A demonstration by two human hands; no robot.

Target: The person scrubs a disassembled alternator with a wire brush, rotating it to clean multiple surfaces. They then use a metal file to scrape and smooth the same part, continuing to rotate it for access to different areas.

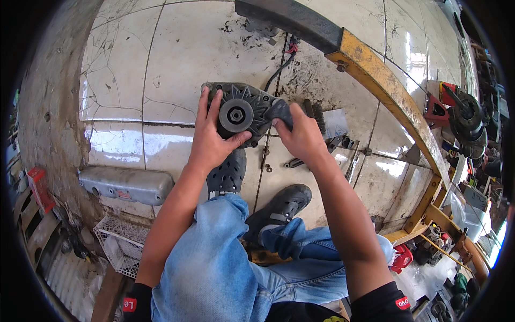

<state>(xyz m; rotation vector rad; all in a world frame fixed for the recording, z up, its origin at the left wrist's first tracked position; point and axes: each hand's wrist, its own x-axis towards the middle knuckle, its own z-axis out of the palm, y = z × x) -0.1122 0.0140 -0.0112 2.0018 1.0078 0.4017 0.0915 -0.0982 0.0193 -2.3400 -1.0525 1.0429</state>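
Note:
An alternator (257,90) with a fan and a round pulley (236,116) is held in front of me, pulley side up. My left hand (211,139) grips its left side, with fingers over the housing's edge and the thumb below the pulley. My right hand (299,135) pinches a dark grey folded piece (280,112), which looks like sandpaper, against the right side of the housing. That piece hides part of the housing. Just past my right hand lies a brush (318,114) with dark bristles, partly covered by the hand.
Small nuts (268,167), a wrench (295,163) and a white sheet (336,122) lie on the tiles. A cable (277,74) runs behind the alternator. A yellow metal frame (382,84) arches along the right. At left are a metal valve cover (126,185) and a white plastic crate (120,245).

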